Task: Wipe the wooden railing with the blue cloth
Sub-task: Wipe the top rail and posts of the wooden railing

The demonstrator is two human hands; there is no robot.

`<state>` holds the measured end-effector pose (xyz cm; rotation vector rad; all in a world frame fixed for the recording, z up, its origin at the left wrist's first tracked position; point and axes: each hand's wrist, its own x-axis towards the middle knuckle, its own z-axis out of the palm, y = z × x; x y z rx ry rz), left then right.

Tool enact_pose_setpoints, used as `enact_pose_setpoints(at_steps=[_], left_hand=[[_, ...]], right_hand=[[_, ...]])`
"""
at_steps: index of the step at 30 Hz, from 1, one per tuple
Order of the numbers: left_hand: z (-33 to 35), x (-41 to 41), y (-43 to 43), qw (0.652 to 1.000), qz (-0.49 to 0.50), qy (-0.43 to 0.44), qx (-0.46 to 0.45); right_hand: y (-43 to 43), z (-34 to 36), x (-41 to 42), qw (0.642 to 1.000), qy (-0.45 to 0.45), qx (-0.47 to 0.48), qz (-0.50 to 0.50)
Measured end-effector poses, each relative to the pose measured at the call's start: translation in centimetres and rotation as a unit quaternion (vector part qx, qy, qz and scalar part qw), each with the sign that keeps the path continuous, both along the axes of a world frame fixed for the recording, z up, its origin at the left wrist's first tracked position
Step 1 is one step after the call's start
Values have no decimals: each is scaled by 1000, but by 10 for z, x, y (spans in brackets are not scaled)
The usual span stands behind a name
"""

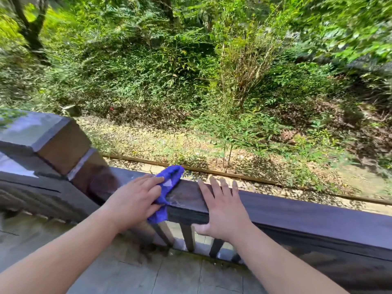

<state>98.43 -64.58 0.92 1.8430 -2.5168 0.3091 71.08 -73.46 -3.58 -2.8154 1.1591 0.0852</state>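
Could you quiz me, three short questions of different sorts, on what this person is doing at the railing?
1. True or false: the left hand presses the blue cloth onto the wooden railing.
2. What is the right hand doing? A) holding a second cloth B) lying flat and empty on the rail C) gripping a baluster
3. Fill in: the cloth lies between the right hand and the big corner ____.

Key: 1 true; 2 B; 3 post.
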Motion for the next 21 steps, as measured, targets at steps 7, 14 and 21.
enact_pose_setpoints(at_steps=[7,14,21], left_hand=[[-3,72,9,994,74,73,45],[-17,65,15,988,35,151,25],[-28,-16,-16,986,-54,155,22]], right_hand=[[7,-2,70,999,10,4,-35],[12,-3,95,998,-8,-6,-59],[13,-1,85,993,-92,26,-64]])
